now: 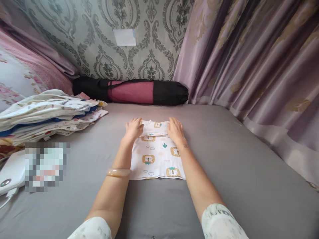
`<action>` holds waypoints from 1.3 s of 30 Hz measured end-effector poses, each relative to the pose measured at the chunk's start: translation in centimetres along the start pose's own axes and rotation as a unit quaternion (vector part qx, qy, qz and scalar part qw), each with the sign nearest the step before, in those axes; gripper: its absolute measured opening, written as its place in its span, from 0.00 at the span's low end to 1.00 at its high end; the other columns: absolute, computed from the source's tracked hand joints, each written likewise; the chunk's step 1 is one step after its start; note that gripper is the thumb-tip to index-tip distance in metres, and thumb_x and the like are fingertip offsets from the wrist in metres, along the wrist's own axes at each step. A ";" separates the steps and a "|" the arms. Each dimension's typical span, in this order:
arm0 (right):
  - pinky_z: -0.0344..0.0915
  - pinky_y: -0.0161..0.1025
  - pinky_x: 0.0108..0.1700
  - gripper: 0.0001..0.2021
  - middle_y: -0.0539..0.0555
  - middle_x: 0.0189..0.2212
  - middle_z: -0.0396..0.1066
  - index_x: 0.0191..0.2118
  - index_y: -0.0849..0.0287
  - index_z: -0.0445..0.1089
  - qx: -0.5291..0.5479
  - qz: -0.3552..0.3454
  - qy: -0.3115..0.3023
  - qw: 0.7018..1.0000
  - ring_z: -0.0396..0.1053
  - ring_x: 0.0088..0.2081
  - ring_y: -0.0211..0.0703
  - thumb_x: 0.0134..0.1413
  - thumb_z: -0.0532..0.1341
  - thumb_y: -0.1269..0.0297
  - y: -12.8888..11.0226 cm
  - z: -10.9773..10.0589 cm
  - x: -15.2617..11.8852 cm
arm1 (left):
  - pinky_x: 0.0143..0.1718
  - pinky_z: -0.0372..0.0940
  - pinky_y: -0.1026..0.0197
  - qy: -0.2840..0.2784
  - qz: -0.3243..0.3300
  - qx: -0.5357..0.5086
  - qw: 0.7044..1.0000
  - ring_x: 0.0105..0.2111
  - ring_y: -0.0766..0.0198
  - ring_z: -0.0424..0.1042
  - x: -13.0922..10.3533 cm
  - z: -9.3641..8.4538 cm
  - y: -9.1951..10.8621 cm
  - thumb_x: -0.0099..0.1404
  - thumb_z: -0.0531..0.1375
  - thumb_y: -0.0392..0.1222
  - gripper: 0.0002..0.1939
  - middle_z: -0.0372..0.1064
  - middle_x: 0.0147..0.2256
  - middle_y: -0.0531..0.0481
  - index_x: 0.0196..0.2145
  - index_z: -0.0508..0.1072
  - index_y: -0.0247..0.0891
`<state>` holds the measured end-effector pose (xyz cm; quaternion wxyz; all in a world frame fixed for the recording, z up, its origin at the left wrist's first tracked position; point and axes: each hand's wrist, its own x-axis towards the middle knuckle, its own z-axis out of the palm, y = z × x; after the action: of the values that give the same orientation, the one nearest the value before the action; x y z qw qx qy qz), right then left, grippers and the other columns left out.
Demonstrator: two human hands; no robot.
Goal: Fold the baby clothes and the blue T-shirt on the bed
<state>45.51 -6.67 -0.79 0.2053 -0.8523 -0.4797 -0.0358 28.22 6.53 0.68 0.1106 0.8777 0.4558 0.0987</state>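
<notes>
A white cloth garment (pixel 159 161) printed with yellow lion faces and green leaves lies flat on the grey sheet, its far part folded over as a narrow band. My left hand (pixel 134 128) rests on the band's left end, fingers curved over the far corner, with a pale bangle on that forearm. On the band's right end lies my right hand (pixel 175 128), its fingers bent at the far corner. Both hands touch the cloth; the fingertips are partly hidden, and I cannot make out whether they pinch it.
Stacked clothes (pixel 50 113) lie at the left, with a white power bank (pixel 15 171) and cable nearer. A black and red rolled bag (pixel 132 92) lies along the patterned wall. Purple curtains (pixel 244 59) hang at the right.
</notes>
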 end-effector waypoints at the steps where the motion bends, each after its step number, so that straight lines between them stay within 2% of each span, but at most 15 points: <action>1: 0.43 0.51 0.67 0.23 0.61 0.66 0.57 0.64 0.63 0.59 0.004 -0.035 -0.021 0.999 0.50 0.67 0.51 0.67 0.45 0.66 -0.8 0.4 -0.2 | 0.62 0.53 0.44 -0.004 0.035 0.003 0.999 0.64 0.51 0.56 0.2 0.3 0.8 0.71 0.49 0.41 0.22 0.61 0.62 0.41 0.61 0.64 0.41; 3: 0.35 0.55 0.69 0.24 0.56 0.69 0.50 0.66 0.60 0.57 0.009 -0.082 -0.068 0.994 0.41 0.70 0.51 0.68 0.44 0.62 -2.1 1.3 -0.6 | 0.62 0.54 0.47 -0.018 0.093 0.019 0.995 0.63 0.52 0.59 0.5 1.4 2.3 0.70 0.49 0.38 0.21 0.63 0.61 0.41 0.59 0.66 0.38; 6: 0.30 0.57 0.69 0.26 0.54 0.70 0.47 0.68 0.59 0.53 0.009 -0.109 -0.122 0.986 0.37 0.71 0.49 0.69 0.42 0.61 -3.2 2.2 -1.0 | 0.63 0.54 0.50 -0.021 0.134 0.042 0.990 0.62 0.51 0.59 0.8 3.4 3.5 0.68 0.50 0.34 0.22 0.63 0.61 0.38 0.58 0.66 0.33; 10: 0.31 0.54 0.69 0.27 0.52 0.71 0.44 0.69 0.59 0.51 -0.009 -0.113 -0.153 0.982 0.37 0.71 0.46 0.69 0.40 0.61 -3.4 2.7 -1.2 | 0.63 0.52 0.45 0.033 0.110 0.034 0.993 0.63 0.47 0.57 0.7 5.7 3.2 0.71 0.47 0.40 0.23 0.61 0.61 0.33 0.60 0.64 0.29; 14: 0.32 0.51 0.70 0.27 0.50 0.71 0.43 0.70 0.58 0.50 -0.017 -0.114 -0.155 0.981 0.37 0.71 0.43 0.68 0.40 0.61 -3.0 2.9 -1.0 | 0.65 0.49 0.46 0.058 0.061 0.027 0.996 0.65 0.46 0.54 0.4 6.8 2.6 0.73 0.43 0.47 0.28 0.58 0.63 0.32 0.62 0.62 0.25; 19: 0.31 0.48 0.69 0.29 0.55 0.71 0.43 0.70 0.66 0.47 -0.027 -0.057 -0.144 0.988 0.37 0.71 0.45 0.68 0.40 0.60 -2.1 3.1 -0.8 | 0.67 0.45 0.46 0.031 -0.016 0.030 0.999 0.68 0.47 0.46 0.4 6.6 2.5 0.73 0.41 0.50 0.33 0.51 0.67 0.33 0.65 0.57 0.22; 23: 0.30 0.47 0.69 0.29 0.59 0.71 0.42 0.70 0.69 0.47 -0.052 -0.012 -0.116 0.992 0.36 0.71 0.46 0.69 0.40 0.60 -1.2 3.2 -0.7 | 0.67 0.44 0.46 0.024 -0.037 0.034 0.998 0.69 0.49 0.44 0.3 6.2 2.7 0.72 0.39 0.51 0.35 0.48 0.67 0.33 0.66 0.55 0.22; 27: 0.33 0.48 0.69 0.30 0.61 0.71 0.42 0.70 0.70 0.47 -0.063 0.030 -0.100 0.993 0.38 0.71 0.48 0.69 0.41 0.59 -0.4 3.1 -0.5 | 0.67 0.45 0.47 0.016 -0.063 0.030 0.997 0.69 0.49 0.44 0.2 6.0 2.9 0.72 0.39 0.52 0.36 0.46 0.68 0.33 0.67 0.53 0.22; 32: 0.38 0.51 0.68 0.29 0.64 0.70 0.45 0.69 0.72 0.49 -0.072 0.092 -0.082 0.990 0.40 0.70 0.53 0.68 0.41 0.60 1.0 2.6 -0.4 | 0.66 0.47 0.49 0.013 -0.063 0.030 0.997 0.69 0.49 0.45 0.3 5.7 2.7 0.72 0.40 0.54 0.37 0.47 0.68 0.33 0.67 0.54 0.22; 39: 0.40 0.53 0.68 0.29 0.64 0.70 0.45 0.68 0.72 0.50 -0.067 0.099 -0.088 0.989 0.40 0.70 0.53 0.69 0.41 0.60 1.4 2.2 -0.4 | 0.65 0.48 0.45 0.026 -0.039 0.039 0.998 0.68 0.49 0.48 -0.2 5.4 2.4 0.72 0.41 0.53 0.35 0.50 0.67 0.34 0.66 0.56 0.23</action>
<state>46.18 -6.74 -3.31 0.1075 -0.9070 -0.4061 0.0282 31.47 4.51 -3.84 0.0682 0.8598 0.4962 0.0997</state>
